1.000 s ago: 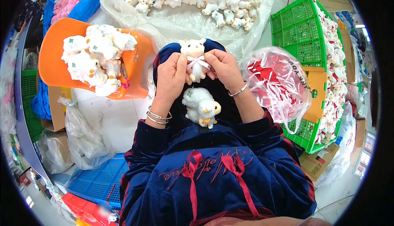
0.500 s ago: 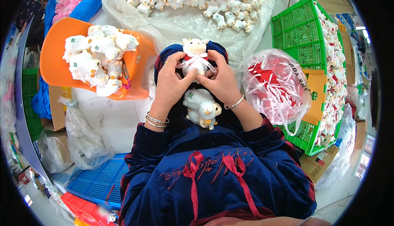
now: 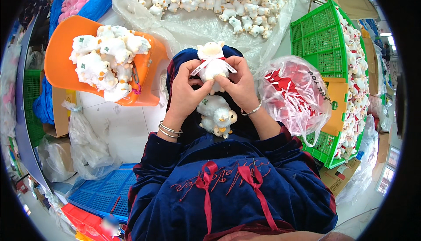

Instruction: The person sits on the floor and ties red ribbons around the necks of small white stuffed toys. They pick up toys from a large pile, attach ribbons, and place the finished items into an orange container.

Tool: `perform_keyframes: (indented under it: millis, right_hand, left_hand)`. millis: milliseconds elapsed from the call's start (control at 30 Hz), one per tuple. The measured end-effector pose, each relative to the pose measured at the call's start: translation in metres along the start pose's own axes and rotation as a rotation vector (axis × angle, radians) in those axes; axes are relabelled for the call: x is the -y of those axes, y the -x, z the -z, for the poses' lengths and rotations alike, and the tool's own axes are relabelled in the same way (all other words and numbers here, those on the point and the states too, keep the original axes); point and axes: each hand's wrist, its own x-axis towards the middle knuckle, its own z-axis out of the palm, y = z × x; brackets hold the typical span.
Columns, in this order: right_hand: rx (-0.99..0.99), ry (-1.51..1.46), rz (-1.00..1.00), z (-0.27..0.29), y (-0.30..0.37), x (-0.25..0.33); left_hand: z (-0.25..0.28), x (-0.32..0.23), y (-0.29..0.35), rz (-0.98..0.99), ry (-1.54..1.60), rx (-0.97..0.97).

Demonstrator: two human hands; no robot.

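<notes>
Between my two hands, above my lap, is a small white plush toy (image 3: 213, 68) with a ribbon round its neck and a bit of red at the collar. My left hand (image 3: 187, 85) grips its left side, thumb pressed to the body. On the other side my right hand (image 3: 235, 83) pinches it the same way, the two thumbs nearly meeting. A second white plush toy (image 3: 217, 116), with a small green mark and a yellow-orange bit, lies on my lap just below my hands. It touches neither hand.
An orange chair (image 3: 61, 61) at left carries several white plush toys (image 3: 103, 61). Ahead, a plastic sheet (image 3: 188, 26) holds a large heap of them. At right are a clear bag of red and white ribbon pieces (image 3: 291, 94) and a green crate (image 3: 315, 44) of dressed toys.
The toy in my hands has turned, so its red front is mostly out of sight and its white body shows. Both hands stay round it in nearly the same place.
</notes>
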Motion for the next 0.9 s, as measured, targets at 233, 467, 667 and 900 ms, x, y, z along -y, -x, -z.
perform_keyframes:
  millis: [233,467,667,900]
  right_hand:
    - [0.11,0.069,0.111,0.002,-0.001,0.019]
    - [0.066,0.058,0.027,-0.007,0.012,0.035]
    - [0.125,0.142,0.222,-0.003,0.01,0.039]
    - [-0.012,0.067,0.299,-0.016,0.019,0.04]
  left_hand:
    - [-0.001,-0.007,0.0,0.098,0.271,0.066]
    - [-0.002,-0.006,0.006,0.041,0.376,0.086]
    - [-0.009,-0.016,0.011,0.089,0.416,0.059]
    - [-0.014,-0.011,0.011,0.078,0.55,0.035]
